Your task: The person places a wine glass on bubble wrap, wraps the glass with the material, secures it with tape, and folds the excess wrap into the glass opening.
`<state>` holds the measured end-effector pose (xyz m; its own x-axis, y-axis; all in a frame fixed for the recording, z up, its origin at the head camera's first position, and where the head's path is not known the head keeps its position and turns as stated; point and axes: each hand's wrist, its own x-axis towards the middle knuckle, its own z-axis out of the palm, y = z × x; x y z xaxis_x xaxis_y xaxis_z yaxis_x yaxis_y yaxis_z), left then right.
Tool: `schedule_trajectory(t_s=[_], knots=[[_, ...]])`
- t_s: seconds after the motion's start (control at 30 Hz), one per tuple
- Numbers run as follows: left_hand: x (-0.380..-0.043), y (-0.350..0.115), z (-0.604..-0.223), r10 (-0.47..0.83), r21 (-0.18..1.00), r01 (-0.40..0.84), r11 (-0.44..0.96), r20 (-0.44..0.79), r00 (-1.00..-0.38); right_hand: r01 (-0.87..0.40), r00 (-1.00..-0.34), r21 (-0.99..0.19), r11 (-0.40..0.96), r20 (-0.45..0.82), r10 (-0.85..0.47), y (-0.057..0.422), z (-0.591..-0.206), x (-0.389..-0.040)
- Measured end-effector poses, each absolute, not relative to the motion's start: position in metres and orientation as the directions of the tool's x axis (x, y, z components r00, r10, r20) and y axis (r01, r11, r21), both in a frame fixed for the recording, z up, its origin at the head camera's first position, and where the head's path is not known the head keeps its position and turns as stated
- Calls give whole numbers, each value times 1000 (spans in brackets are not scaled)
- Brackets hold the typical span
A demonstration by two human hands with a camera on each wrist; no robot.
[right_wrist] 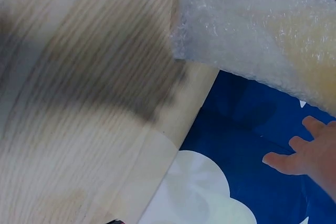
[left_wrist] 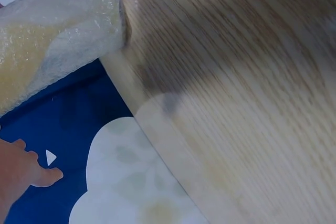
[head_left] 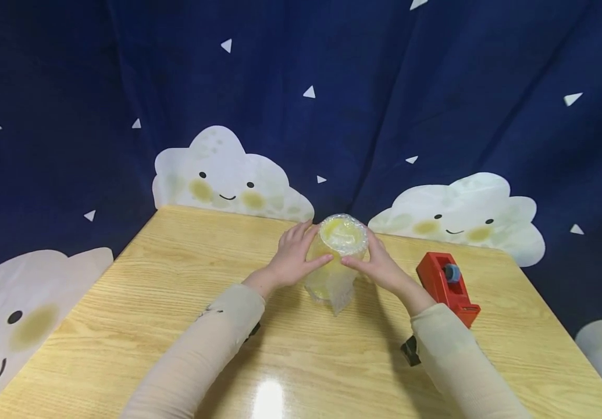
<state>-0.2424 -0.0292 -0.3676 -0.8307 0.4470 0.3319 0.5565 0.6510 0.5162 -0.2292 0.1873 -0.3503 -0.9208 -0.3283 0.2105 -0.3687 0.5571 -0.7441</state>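
Note:
Between both hands stands a yellow, cup-like cylinder wrapped in clear bubble wrap [head_left: 342, 235], its round top facing up toward the head camera. My left hand [head_left: 294, 253] holds its left side, thumb across the front. From the right, my right hand [head_left: 379, 262] holds it the same way, thumb close to the other thumb. A loose pointed flap of wrap hangs at the lower front. The wrist views show the bubble wrap [left_wrist: 63, 35] from the sides, with fingers [right_wrist: 299, 156] of the right hand spread below it.
A red tape dispenser [head_left: 447, 288] with a blue-centred roll stands on the wooden table [head_left: 175, 326], right of the right hand. Behind the table's far edge hangs a dark blue curtain [head_left: 280, 70] with white triangles and smiling clouds. Black wrist-camera parts [head_left: 410, 351] show beneath the right sleeve.

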Motion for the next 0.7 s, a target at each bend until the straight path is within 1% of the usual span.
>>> schedule_trajectory(t_s=[0.57,0.7], knots=[[-248,-36,-370,422,546,505,669,280,-862,-360,-917,-767,530,188,-351,178,-352,-235],[-249,-37,-371,414,553,508,660,298,-861,-365,-918,-762,535,198,-345,176,-351,-235]])
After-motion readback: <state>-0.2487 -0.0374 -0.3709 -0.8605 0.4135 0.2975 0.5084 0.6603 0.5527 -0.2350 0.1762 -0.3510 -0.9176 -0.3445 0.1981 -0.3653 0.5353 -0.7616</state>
